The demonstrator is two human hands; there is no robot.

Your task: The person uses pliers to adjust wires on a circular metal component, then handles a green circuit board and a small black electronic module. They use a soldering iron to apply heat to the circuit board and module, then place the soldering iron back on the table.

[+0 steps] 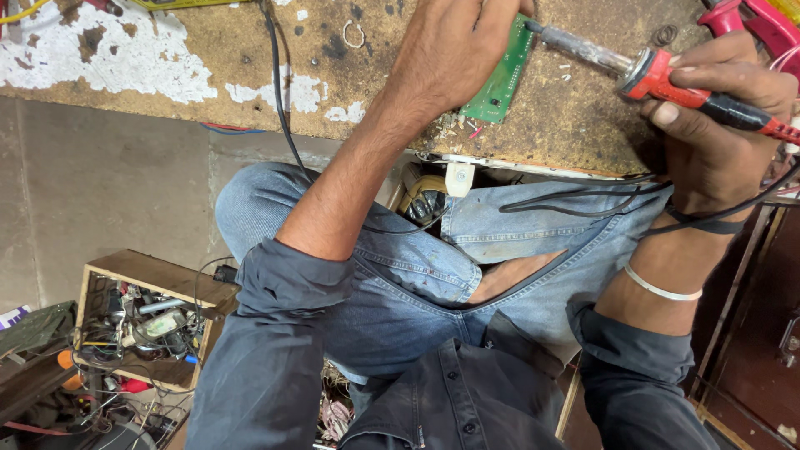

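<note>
While the green circuit board (502, 75) is pressed flat against the worn table (250, 92), it is steadied by the left hand (454, 50), whose fingers are closed down over the board's far side; only the near strip of the board is left showing, at about 12 o'clock in the view. The board appears to be pinned this way so that it cannot slide under the tool.

A soldering iron (667, 75) with a red and black handle is gripped by the right hand (717, 125) at roughly 2 o'clock, fingers wrapped shut around the handle in a pen-like hold. The metal tip (533, 27) is brought in from the right and laid at the board's upper edge, touching or just short of it; contact cannot be confirmed. The low, slanted angle is judged to keep the wrist braced over the table edge.

Black cables (583, 200) are draped across the lap from the right wrist, one presumably the iron's lead. A white bangle (662, 290) is worn on the right forearm. Small solder scraps and wire clippings (467, 129) are scattered just beside the board's near end. At 8 o'clock, on the floor, a wooden box (150, 279) filled with mixed parts and wires is noted.
</note>
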